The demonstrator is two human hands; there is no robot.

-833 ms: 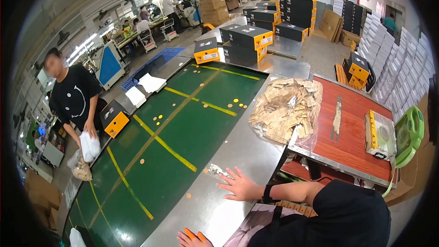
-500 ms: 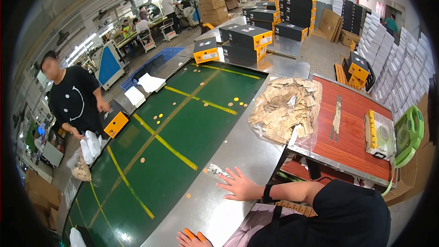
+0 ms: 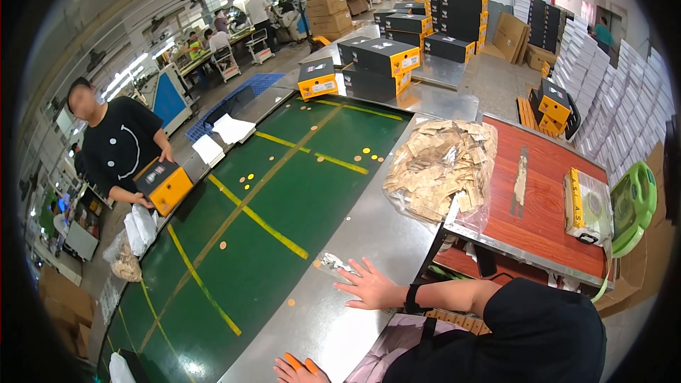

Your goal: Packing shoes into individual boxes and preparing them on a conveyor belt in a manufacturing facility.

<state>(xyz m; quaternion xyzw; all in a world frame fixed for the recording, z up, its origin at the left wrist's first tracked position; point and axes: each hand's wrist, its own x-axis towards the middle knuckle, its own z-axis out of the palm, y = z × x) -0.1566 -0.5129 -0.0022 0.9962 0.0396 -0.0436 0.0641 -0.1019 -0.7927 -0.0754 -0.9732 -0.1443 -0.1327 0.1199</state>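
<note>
Right hand: spread wide, palm down on the steel ledge (image 3: 386,241), holding nothing that shows; the right hand (image 3: 369,289) has its fingertips at the edge of a small clear packet (image 3: 333,262) of white and dark bits. Whether they press on it, I cannot tell.
Left hand: the left hand (image 3: 301,371) lies on the ledge at the lower edge, partly cut off, fingers stretched out, orange covers on two; nothing shows in its grasp.
Just changed: across the green belt (image 3: 277,206), the co-worker (image 3: 117,142) has let go of the white bundle (image 3: 140,230) and now grips a black-and-orange box (image 3: 163,188) at both sides, tilted at the belt's far edge. The person's own hands have stayed put.
What that means: the handling sits with the co-worker; on the near side, nothing has been picked up and the packet lies in its place.
Packets by the hand: one.
Tan discs on the ledge: two, one beside the packet, one nearer the left hand.
Yellow discs on the belt: five, three at mid-belt and two toward the far right; the tan ones there include some too small to count surely.
Big clear bag: one bag of tan paper packets (image 3: 440,167), on the ledge and red table (image 3: 553,163).
Red table: one clear case (image 3: 592,206).
Boxes beyond the belt: one at its far corner (image 3: 317,79), two stacked beside it (image 3: 386,57); those behind overlap too much to count.
</note>
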